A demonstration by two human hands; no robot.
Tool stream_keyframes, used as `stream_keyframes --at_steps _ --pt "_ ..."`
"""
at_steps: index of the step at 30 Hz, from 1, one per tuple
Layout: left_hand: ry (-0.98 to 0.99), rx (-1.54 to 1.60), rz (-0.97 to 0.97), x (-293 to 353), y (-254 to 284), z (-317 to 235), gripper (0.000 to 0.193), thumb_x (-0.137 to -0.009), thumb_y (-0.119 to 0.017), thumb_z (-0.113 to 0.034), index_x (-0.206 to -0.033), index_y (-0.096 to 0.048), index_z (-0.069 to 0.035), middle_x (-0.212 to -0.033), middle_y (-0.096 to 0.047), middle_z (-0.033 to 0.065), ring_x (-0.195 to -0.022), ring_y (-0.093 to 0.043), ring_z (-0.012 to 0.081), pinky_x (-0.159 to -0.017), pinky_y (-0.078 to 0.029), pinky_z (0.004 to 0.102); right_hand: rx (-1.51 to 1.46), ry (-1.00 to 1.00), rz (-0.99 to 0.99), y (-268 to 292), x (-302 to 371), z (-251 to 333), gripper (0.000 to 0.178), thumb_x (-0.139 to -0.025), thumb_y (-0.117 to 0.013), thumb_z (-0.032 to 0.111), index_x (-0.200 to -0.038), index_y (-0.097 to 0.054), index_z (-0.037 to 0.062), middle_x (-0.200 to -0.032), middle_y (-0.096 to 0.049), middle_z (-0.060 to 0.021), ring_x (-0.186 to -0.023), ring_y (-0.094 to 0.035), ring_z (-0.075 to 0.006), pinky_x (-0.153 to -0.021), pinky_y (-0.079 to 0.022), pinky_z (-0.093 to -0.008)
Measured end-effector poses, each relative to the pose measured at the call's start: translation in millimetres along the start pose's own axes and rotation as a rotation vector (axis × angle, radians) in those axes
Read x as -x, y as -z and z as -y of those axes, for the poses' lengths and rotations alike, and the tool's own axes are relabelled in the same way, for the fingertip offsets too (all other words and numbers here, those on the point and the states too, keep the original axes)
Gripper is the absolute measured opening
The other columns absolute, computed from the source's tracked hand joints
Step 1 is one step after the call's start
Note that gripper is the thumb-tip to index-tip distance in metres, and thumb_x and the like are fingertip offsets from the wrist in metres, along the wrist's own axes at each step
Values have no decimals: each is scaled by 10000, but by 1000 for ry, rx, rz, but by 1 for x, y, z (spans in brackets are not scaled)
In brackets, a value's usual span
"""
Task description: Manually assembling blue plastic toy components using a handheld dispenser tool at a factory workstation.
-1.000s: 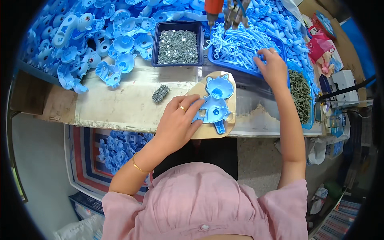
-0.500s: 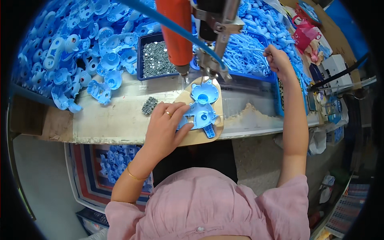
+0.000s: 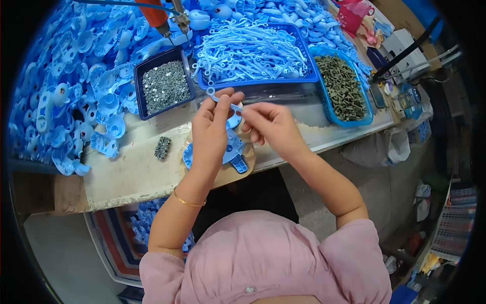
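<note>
A slim light-blue plastic link (image 3: 211, 92) with a ring at its end is held up between both hands over the bench. My left hand (image 3: 211, 131) pinches it between thumb and fingers, ring end sticking out past the fingertips. My right hand (image 3: 276, 129) grips its other end with thumb and forefinger. Beneath them a blue plastic shell part (image 3: 235, 147) lies on a tan shaped board (image 3: 223, 177); my left hand and wrist cover part of both.
Similar links fill a dark blue tray (image 3: 311, 78). Left of it stands a tray (image 3: 144, 114) of small metal pieces; right, a light-blue tub (image 3: 349, 123) of screw-like pieces. Blue parts (image 3: 45, 96) heap up leftward. A dark metal cluster (image 3: 162, 147) lies on the bench. An orange driver (image 3: 153, 16) hangs above.
My right hand has come back from the link tray to meet my left hand, which has lifted off the shell part. Both now hold the link. The view has shifted rightward.
</note>
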State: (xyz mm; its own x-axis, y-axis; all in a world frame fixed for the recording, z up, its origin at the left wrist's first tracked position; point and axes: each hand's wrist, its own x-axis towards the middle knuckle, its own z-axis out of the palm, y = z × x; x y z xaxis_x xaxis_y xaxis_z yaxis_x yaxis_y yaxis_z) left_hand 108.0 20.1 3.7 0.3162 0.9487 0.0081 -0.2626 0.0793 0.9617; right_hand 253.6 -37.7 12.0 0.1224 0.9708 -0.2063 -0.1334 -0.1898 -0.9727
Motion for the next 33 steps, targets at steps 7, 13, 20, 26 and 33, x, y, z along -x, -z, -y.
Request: stream_keyframes --at_steps 7,13,20,26,33 --pt "57 -16 61 13 24 -12 369 -1084 -500 -276 -1295 -575 17 -992 -717 69 -877 -655 111 -815 -511 260 1083 532 -586 145 8 22 174 -926 -664 68 -1078 -745 42 -980 -738 -105 -845 -696 -184 -770 -536 -314" --pt "104 18 189 22 21 -13 345 -1079 -499 -244 -1332 -545 -13 -953 -714 70 -824 -636 96 -748 -488 233 1634 558 -481 231 -1 21 231 -898 -656 57 -1125 -697 42 -1031 -652 -137 -883 -655 -348 -804 -529 -419" --pt "109 -63 235 32 27 -8 311 -1078 -508 -236 -1310 -553 -34 -937 -708 69 -821 -621 91 -750 -478 249 1588 374 -428 222 -1 32 131 -897 -645 65 -1023 -669 36 -1012 -628 -139 -907 -647 -346 -792 -522 -436" --pt "128 -62 298 35 27 -8 307 -1080 -503 -238 -1296 -558 -26 -934 -703 61 -830 -615 90 -765 -473 249 1429 399 -343 258 -10 31 116 -936 -614 78 -1033 -624 16 -954 -611 -123 -846 -620 -274 -752 -494 -366" --pt "142 -72 296 35 29 -7 310 -1081 -499 -228 -1297 -556 -13 -926 -697 65 -826 -611 92 -775 -480 248 564 320 -241 217 -15 47 241 -1029 -573 174 -1254 -612 96 -908 -492 70 -771 -420 -19 -637 -354 -205"
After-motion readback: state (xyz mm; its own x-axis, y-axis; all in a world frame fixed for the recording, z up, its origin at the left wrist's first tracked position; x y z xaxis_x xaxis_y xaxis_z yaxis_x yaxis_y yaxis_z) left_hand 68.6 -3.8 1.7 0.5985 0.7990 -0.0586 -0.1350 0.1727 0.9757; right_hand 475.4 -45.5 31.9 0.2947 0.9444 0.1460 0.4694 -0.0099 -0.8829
